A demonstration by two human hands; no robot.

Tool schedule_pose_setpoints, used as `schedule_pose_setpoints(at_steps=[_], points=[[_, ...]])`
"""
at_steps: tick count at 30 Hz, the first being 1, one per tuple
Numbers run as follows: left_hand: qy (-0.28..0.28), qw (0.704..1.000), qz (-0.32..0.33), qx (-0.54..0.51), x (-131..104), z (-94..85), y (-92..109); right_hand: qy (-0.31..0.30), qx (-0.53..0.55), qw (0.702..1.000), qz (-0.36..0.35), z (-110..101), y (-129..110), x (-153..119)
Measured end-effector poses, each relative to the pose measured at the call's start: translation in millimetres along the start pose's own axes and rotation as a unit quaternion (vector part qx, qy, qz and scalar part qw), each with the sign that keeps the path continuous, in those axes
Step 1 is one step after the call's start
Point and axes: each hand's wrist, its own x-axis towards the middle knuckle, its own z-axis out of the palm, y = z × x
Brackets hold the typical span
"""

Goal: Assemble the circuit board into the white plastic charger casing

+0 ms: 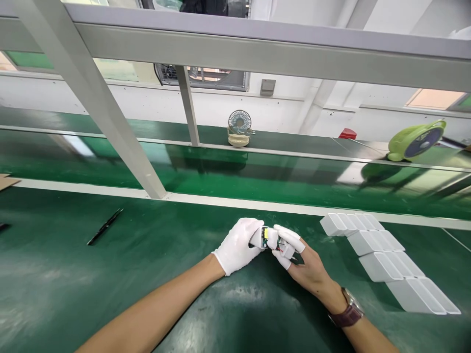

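Low over the green bench, my left hand [235,249], in a white glove, is closed around a white plastic housing [256,238]. From its open end shows a circuit board with a yellow component [265,235]. My right hand [311,267], with white finger covers and a wristwatch, pinches a small white part [287,249] beside the housing. Thin red and dark wires run at that part. Between the two hands sits another white piece [273,238], against the board's end. Fingers partly hide how these pieces join.
Several white open-ended plastic cases [380,242] stand in staggered rows at right. A black pen-like tool [105,227] lies at left. A slanting metal post [110,117] rises from the bench's back edge. Beyond are a small fan [240,122] and a green fan [415,140].
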Motion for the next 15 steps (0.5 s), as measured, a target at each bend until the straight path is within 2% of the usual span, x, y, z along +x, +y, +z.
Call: schedule_pose_setpoints(at_steps=[10, 15], points=[[-0.004, 1.0, -0.006, -0.017, 3.0, -2.1, 3.3, -0.018, -0.006, 1.0, 0.025, -1.6, -4.1, 2.4], [-0.01, 1.0, -0.008, -0.015, 5.2, -2.5, 4.1, -0.023, -0.009, 1.0, 0.009, -3.9, -7.1, 5.0]])
